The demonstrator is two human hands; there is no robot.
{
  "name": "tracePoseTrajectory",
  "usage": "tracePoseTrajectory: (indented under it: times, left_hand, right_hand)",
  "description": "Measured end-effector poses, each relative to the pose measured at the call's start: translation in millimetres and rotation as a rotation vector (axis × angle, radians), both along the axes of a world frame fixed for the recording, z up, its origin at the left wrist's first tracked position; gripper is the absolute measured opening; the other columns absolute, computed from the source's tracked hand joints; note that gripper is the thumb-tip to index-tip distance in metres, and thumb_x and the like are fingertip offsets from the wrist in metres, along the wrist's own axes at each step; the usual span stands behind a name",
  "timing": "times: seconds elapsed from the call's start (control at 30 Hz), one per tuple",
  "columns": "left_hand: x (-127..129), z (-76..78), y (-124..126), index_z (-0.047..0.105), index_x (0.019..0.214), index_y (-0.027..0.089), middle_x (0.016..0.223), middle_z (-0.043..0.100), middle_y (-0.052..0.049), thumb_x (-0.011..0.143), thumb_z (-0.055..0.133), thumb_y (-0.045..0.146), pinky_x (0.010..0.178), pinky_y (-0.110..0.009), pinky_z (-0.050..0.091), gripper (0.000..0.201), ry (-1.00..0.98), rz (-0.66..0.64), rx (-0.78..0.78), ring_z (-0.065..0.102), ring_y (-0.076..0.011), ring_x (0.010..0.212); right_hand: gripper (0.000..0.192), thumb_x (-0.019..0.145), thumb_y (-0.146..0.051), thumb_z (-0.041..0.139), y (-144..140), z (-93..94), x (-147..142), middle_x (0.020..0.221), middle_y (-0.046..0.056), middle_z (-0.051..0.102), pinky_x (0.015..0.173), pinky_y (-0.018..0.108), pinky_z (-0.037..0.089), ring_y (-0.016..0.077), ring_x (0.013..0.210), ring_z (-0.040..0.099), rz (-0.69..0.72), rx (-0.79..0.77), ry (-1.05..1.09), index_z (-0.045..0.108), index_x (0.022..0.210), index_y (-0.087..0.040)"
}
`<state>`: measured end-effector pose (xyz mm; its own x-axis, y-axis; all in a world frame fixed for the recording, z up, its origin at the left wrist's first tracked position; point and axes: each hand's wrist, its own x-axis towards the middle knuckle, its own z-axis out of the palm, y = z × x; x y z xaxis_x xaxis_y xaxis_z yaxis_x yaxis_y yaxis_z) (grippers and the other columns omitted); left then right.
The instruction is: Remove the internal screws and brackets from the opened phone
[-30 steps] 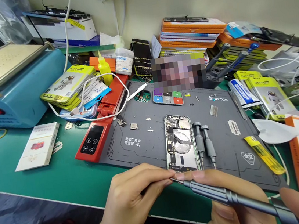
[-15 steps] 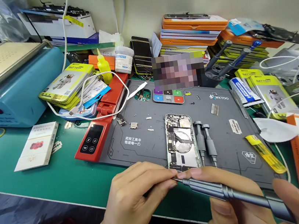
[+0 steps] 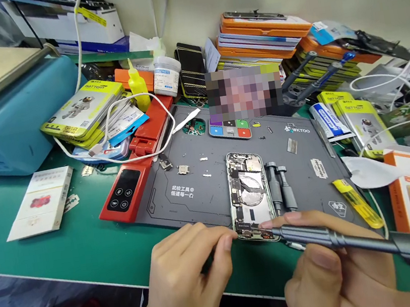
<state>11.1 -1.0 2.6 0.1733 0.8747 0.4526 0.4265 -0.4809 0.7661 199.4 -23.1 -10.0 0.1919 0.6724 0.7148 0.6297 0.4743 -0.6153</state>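
Right hand has its grip closed on the screwdriver, tip at the opened phone's near end; left hand pinches narrow beside it, steadying, near the desk's front edge

screwdriver: dark grey metal
phone frame: pale green edge, silver inside
mat: grey, white print
table: green
heater bar: red, black panel
machine: light blue
squeeze bottle: yellow

The opened phone lies on the work mat – two screwdrivers just right of it, the heating pad along the mat's left edge, stacked cases behind
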Motion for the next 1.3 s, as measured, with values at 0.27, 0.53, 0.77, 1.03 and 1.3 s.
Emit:
tracePoseTrajectory:
  times: [0.27,0.53,0.77,1.03,1.3]
  left_hand:
    - [-1,-3.9,-6,0.083,0.110,0.016,0.076,0.077,0.003,0.106,0.058,0.008,0.060,-0.033,0.040,0.027,0.060,0.049,0.068,0.060,-0.0135,0.061]
    - [2,-6.7,-4,0.086,0.112,0.017,0.071,0.070,0.002,0.106,0.062,0.012,0.058,-0.036,0.036,0.025,0.162,0.016,0.093,0.055,-0.0154,0.060]
    - [5,-8.1,-4,0.086,0.111,0.018,0.076,0.074,0.003,0.109,0.060,0.015,0.060,-0.036,0.039,0.025,0.213,0.021,0.098,0.058,-0.0159,0.062]
    - [7,-9.1,-3,0.086,0.112,0.017,0.074,0.072,0.002,0.109,0.061,0.016,0.060,-0.038,0.038,0.025,0.250,0.040,0.139,0.058,-0.0170,0.061]
    - [7,-10.2,-4,0.085,0.113,0.017,0.075,0.072,0.002,0.110,0.060,0.017,0.060,-0.037,0.039,0.025,0.252,0.045,0.134,0.059,-0.0172,0.062]
  right_hand:
    - [0.055,0.096,-0.004,0.071,25,-0.9,-7,0.115,0.012,0.074,0.070,0.036,0.073,0.0220,0.085,0.081,-0.033,0.107,-0.154,0.064,0.149,-0.016]
    - [0.075,0.095,-0.004,0.074,32,7.9,-8,0.105,0.009,0.076,0.069,0.035,0.072,0.0205,0.081,0.081,0.050,0.097,-0.221,0.050,0.164,-0.019]
    - [0.075,0.091,0.000,0.076,34,9.0,-9,0.111,0.010,0.073,0.068,0.032,0.072,0.0197,0.084,0.081,0.058,0.077,-0.212,0.056,0.161,-0.019]
    - [0.072,0.093,-0.005,0.077,32,9.7,-5,0.098,0.009,0.079,0.067,0.033,0.071,0.0216,0.079,0.081,0.048,0.034,-0.248,0.055,0.160,-0.017]
    - [0.069,0.092,-0.003,0.076,32,8.7,-8,0.101,0.009,0.078,0.068,0.033,0.072,0.0216,0.080,0.082,0.039,0.032,-0.211,0.058,0.157,-0.017]
